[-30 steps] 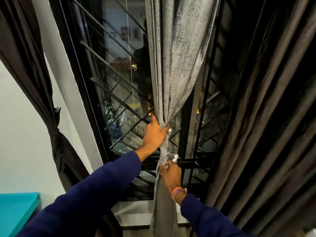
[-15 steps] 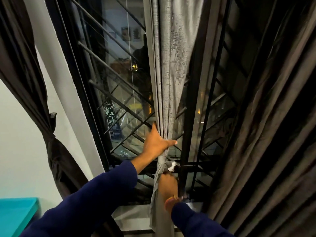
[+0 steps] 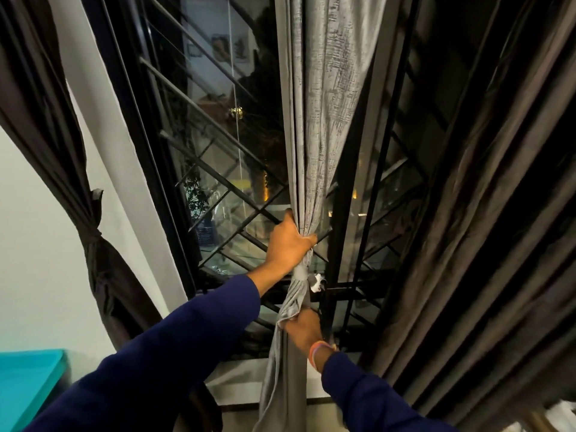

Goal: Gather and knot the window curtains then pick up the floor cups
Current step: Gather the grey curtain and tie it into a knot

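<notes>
A grey textured curtain (image 3: 327, 104) hangs down the middle of the window, gathered into a narrow bunch with a grey tie (image 3: 301, 272) around it. My left hand (image 3: 288, 244) grips the bunch just above the tie. My right hand (image 3: 304, 330) holds the curtain's lower tail below the tie. Both arms wear dark blue sleeves, and the right wrist has a coloured band. No cups are in view.
A dark brown curtain (image 3: 84, 232) at the left is tied at its waist. Another dark brown curtain (image 3: 486, 213) hangs loose at the right. Black window grilles (image 3: 218, 182) stand behind. A teal surface (image 3: 25, 388) sits at the lower left, a white sill (image 3: 237, 381) below the window.
The grey curtain is bunched tighter than a second ago. My right hand has slid down from the tie to the tail. My left hand stays clamped above the tie.
</notes>
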